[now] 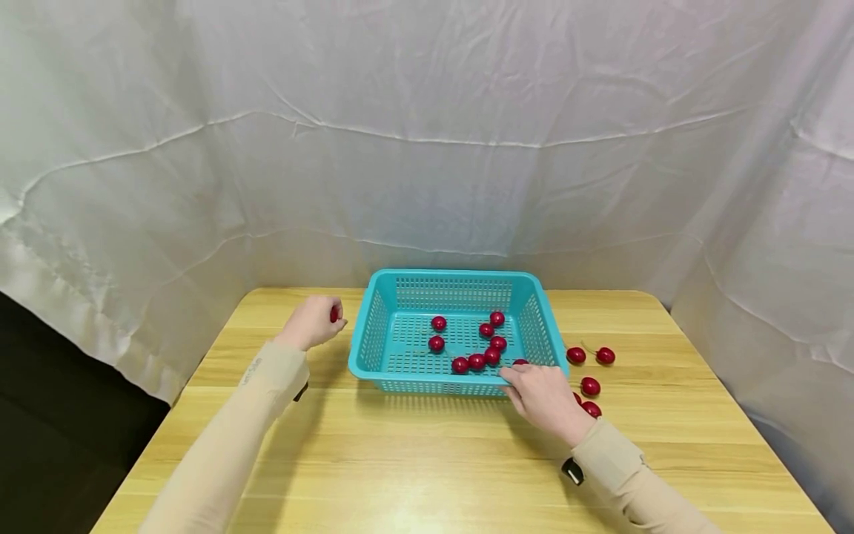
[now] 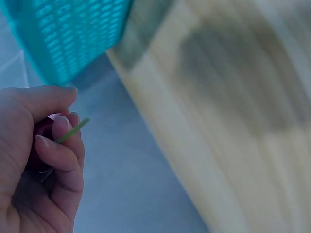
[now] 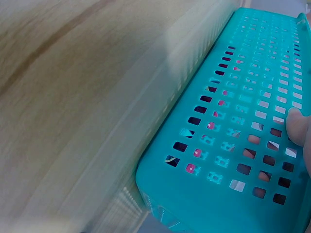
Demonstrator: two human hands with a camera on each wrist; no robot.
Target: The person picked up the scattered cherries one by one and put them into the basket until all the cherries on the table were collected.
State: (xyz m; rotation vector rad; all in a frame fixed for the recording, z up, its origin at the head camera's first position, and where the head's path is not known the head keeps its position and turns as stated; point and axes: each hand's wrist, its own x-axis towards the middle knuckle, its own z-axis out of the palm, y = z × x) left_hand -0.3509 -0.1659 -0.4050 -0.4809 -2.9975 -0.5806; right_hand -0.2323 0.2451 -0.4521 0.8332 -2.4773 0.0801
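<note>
A turquoise plastic basket (image 1: 427,377) with slotted walls stands at the back middle of the wooden table. My right hand (image 1: 543,397) grips its front rim near the right corner; in the right wrist view the thumb (image 3: 297,127) presses the outer wall and fingers show through the slots. To the left of the basket, my left hand (image 1: 312,322) is raised with a dark red cherry (image 2: 43,130) in its curled fingers. A green stem (image 2: 74,130) pokes out between them. Several red cherries (image 1: 437,343) lie on the basket's floor, one partly hidden behind the right hand.
Several loose cherries (image 1: 590,386) lie on the table (image 1: 427,460) right of the basket, some partly covered by the right hand. A pale curtain (image 1: 440,185) hangs behind and along the sides. Dark cloth (image 1: 60,415) shows at the lower left.
</note>
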